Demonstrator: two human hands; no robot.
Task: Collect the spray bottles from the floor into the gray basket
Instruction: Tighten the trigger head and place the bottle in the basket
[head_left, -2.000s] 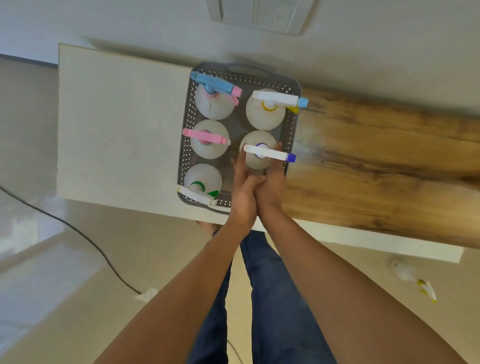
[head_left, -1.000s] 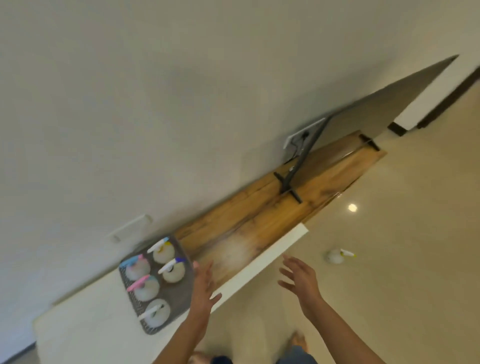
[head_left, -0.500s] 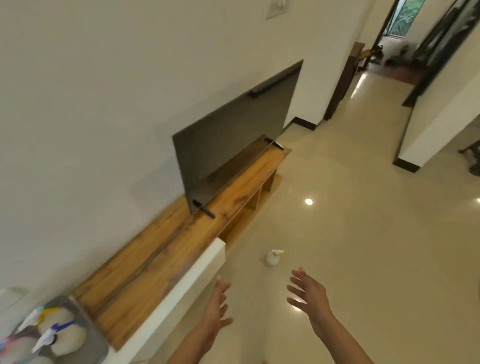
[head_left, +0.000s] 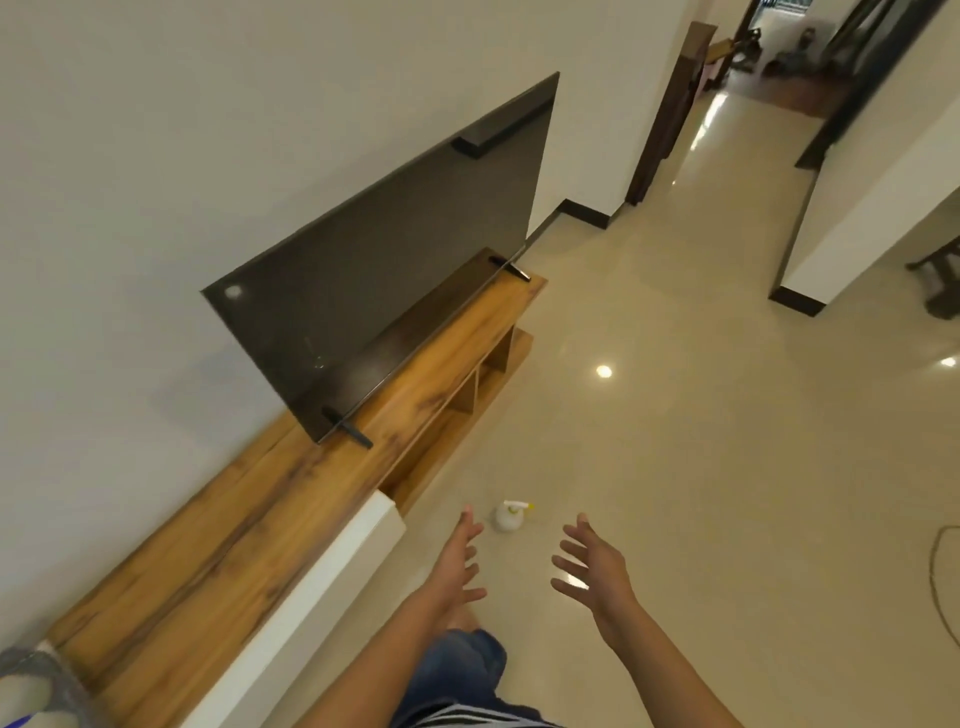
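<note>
A white spray bottle (head_left: 509, 516) with a white and yellow trigger head stands upright on the beige tiled floor, near the front of the TV unit. My left hand (head_left: 460, 564) and my right hand (head_left: 592, 569) are both stretched out in front of me, fingers spread, holding nothing. The bottle lies beyond and between them, apart from both. Only a corner of the gray basket (head_left: 57, 675) shows at the bottom left edge, on the white end of the unit, with bottles inside it.
A long wooden TV unit (head_left: 270, 519) runs along the left wall with a dark television (head_left: 384, 265) standing on it. A cable (head_left: 943, 582) loops on the floor at the right edge. A white wall corner (head_left: 852, 208) and a doorway lie farther off.
My view has swung right from the basket toward the floor. Both hands left the basket and now reach forward, spread. The floor bottle appears closer.
</note>
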